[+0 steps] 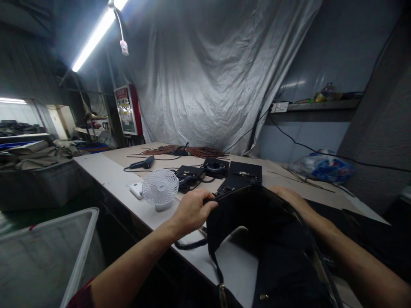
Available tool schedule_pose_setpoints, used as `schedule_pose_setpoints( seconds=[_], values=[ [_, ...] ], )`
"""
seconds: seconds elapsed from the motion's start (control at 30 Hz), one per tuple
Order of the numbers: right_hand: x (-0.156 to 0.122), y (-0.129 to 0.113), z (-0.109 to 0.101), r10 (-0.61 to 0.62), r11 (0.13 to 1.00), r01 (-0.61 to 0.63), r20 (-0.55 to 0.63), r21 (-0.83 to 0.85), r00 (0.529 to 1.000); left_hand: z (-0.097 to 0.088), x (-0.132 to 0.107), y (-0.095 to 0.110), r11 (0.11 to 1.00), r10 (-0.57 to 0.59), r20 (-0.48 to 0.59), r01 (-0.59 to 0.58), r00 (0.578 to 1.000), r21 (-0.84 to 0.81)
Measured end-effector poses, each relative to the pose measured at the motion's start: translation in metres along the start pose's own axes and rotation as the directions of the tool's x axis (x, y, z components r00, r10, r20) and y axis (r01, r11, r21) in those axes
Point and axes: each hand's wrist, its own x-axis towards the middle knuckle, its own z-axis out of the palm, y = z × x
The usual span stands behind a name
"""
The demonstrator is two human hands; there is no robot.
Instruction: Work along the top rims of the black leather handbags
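Observation:
A black bag (285, 256) stands tilted toward me at the table's front edge, its mouth wide open. My left hand (195, 207) is closed on the left end of its rim, thumb and fingers pinching the edge. At the far right rim, my right hand (287, 196) grips the bag, with its fingertips hidden behind the black material. A pale area (237, 265) shows within the opening; I cannot tell whether it is lining or something behind. A zipper pull (222, 293) hangs at the lower left. Beyond the rim lie black bag pieces with metal clasps (245, 171).
A small white fan (160, 188) stands left of the bag, beside a white phone-like object (136, 189). Farther back are a dark heat-gun-like tool (141, 163) and bundled brown cords (205, 152). A white bin (80, 256) is at lower left; a plastic bag (330, 166) lies right.

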Motion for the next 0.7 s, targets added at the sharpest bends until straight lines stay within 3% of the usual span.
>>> schedule_pose_setpoints(
  seconds=[0.1, 0.2, 0.27, 0.33, 0.43, 0.53, 0.7],
  values=[
    [-0.001, -0.007, -0.011, -0.073, 0.975, 0.042, -0.133, -0.22, 0.988, 0.014, -0.001, -0.017, 0.993, -0.065, -0.028, 0.062, 0.997, -0.097],
    [-0.008, -0.029, -0.016, -0.144, 0.975, 0.082, -0.315, -0.204, 0.938, 0.016, -0.001, -0.024, 0.977, -0.125, -0.043, 0.116, 0.991, -0.178],
    [-0.013, -0.048, -0.015, -0.227, 0.966, 0.163, -0.356, -0.2, 0.906, 0.018, -0.001, -0.024, 0.96, -0.162, -0.037, 0.148, 0.986, -0.236],
    [-0.017, -0.066, -0.01, -0.347, 0.93, 0.282, -0.313, -0.234, 0.884, 0.023, -0.001, -0.024, 0.933, -0.188, -0.017, 0.173, 0.982, -0.314],
    [-0.017, -0.081, 0.002, -0.499, 0.84, 0.443, -0.124, -0.313, 0.858, 0.032, 0.001, -0.027, 0.875, -0.2, 0.012, 0.184, 0.98, -0.448],
    [-0.014, -0.081, 0.013, -0.501, 0.794, 0.472, 0.026, -0.384, 0.865, 0.037, 0.002, -0.032, 0.807, -0.209, 0.028, 0.188, 0.978, -0.559],
    [-0.005, -0.074, 0.019, -0.442, 0.789, 0.424, 0.07, -0.444, 0.894, 0.037, 0.002, -0.033, 0.783, -0.205, 0.057, 0.198, 0.977, -0.59]
  ],
)
